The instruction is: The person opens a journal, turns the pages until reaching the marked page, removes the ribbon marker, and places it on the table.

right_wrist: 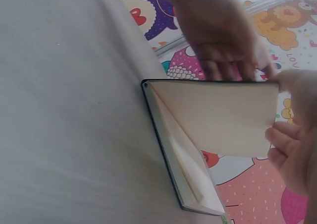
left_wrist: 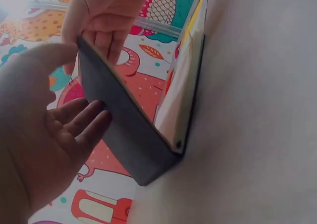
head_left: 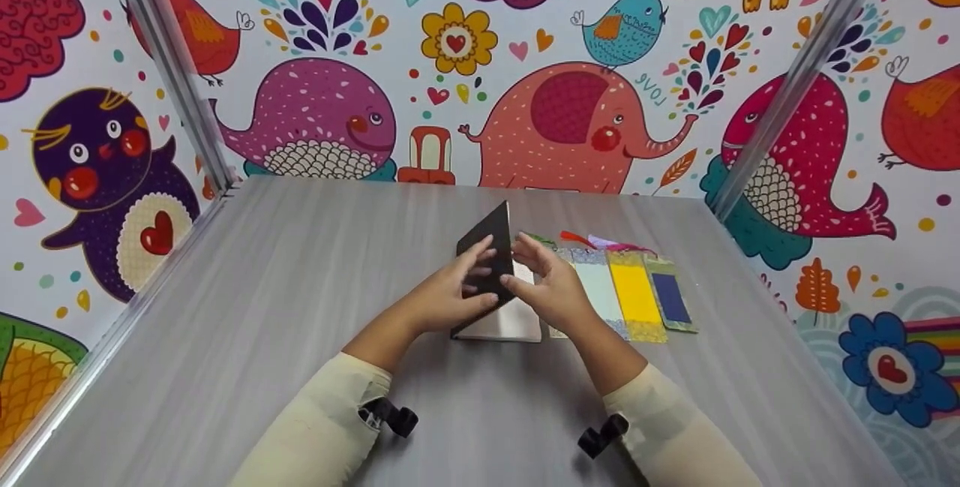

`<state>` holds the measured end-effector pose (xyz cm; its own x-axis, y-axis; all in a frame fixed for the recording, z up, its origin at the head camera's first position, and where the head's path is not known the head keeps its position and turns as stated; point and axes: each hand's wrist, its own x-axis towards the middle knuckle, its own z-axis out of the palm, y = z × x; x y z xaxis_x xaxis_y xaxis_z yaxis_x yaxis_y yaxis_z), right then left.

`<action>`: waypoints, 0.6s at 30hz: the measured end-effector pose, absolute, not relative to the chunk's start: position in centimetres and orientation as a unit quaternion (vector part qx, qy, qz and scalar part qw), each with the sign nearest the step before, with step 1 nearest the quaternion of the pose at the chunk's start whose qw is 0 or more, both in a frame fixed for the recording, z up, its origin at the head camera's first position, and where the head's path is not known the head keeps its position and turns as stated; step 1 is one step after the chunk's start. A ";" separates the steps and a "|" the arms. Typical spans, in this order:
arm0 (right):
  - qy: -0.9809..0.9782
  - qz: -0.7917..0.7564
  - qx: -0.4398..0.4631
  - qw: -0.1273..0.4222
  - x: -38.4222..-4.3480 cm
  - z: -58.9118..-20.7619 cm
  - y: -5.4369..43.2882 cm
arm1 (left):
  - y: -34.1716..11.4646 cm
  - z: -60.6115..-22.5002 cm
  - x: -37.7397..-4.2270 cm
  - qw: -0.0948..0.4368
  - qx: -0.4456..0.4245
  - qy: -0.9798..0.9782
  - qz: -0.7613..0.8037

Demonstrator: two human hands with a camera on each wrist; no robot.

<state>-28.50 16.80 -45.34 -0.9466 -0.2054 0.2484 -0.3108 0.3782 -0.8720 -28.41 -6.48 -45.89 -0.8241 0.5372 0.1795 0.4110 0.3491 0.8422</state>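
Note:
A black-covered notebook (head_left: 480, 262) stands partly open on the table, its front cover raised and pale pages (right_wrist: 198, 184) showing inside. My left hand (head_left: 454, 288) is on the outer side of that cover, its relaxed fingertips against the dark surface (left_wrist: 129, 135) in the left wrist view. From the other side my right hand (head_left: 555, 284) meets the cover's free edge, thumb at the corner and fingertips along the edge in the right wrist view. The cream inner face of the cover (right_wrist: 228, 115) spans the space between both hands.
Right of the notebook lie several flat bookmarks with tassels, among them a pale blue one (head_left: 600, 292), a yellow one (head_left: 634, 284) and a dark blue one (head_left: 670, 297). Metal posts (head_left: 184, 74) and printed cartoon walls border the grey table (head_left: 262, 307).

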 end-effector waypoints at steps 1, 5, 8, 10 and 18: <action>-0.831 0.534 0.150 0.048 -28.5 -45.3 16.8 | -6.6 -46.1 -28.6 0.058 0.284 0.827 0.481; -0.861 0.491 0.123 0.048 -28.8 -45.4 17.0 | -6.9 -47.0 -29.2 0.035 0.244 0.878 0.410; -0.905 0.407 0.115 0.055 -29.0 -45.7 17.1 | -6.9 -47.5 -29.6 0.025 0.232 0.908 0.348; -0.929 0.348 0.116 0.050 -29.0 -45.9 17.1 | -6.9 -47.8 -29.8 0.030 0.236 0.920 0.311; -0.963 0.183 0.195 -0.028 -29.3 -47.7 17.4 | -6.7 -48.9 -29.6 0.104 0.268 0.934 0.213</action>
